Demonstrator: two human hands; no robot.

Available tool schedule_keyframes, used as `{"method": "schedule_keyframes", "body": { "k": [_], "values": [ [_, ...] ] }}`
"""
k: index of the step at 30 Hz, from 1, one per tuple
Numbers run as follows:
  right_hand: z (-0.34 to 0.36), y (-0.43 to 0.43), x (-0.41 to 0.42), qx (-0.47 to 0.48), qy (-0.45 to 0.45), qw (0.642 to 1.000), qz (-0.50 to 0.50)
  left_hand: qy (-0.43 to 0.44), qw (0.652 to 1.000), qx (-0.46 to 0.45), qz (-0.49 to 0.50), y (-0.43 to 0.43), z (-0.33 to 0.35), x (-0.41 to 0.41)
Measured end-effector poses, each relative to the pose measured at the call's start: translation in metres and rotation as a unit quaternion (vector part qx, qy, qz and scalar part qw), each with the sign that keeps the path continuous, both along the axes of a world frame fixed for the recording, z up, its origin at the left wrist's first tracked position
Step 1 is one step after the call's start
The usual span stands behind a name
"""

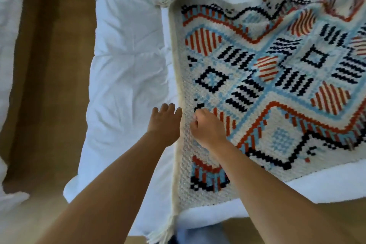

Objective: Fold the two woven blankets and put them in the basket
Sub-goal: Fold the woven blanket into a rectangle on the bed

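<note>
White duvet (126,61) over a bed, wooden floor (49,65) at nine o'clock. Right hand (208,128) curled, apparently pinching the weave of the woven blanket (277,77) near its left border. Left hand (165,123) just beside it at nine o'clock, fingers straight and loose, holding nothing, at the cream edge. Blanket spread flat toward two o'clock, fringe (164,232) hanging at six. No basket in view. For a clean fold: take both near corners, lift evenly, match edges before pressing the crease.
</note>
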State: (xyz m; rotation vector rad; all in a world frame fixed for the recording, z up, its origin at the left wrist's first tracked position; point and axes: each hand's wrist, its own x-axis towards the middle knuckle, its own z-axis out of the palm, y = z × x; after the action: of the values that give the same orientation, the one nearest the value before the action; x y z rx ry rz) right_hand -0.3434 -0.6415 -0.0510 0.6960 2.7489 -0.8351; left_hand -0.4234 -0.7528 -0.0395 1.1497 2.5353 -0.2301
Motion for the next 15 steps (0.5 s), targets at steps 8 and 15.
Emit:
{"method": "schedule_keyframes", "body": {
  "k": [8, 15],
  "values": [
    [0.001, 0.041, -0.080, 0.031, 0.004, 0.999, -0.029, -0.006, 0.999, 0.028, 0.016, 0.051, -0.001, -0.080],
    [-0.006, 0.048, -0.144, 0.015, 0.006, 0.997, -0.079, 0.007, 0.997, 0.050, 0.053, 0.070, -0.004, -0.163]
  ]
}}
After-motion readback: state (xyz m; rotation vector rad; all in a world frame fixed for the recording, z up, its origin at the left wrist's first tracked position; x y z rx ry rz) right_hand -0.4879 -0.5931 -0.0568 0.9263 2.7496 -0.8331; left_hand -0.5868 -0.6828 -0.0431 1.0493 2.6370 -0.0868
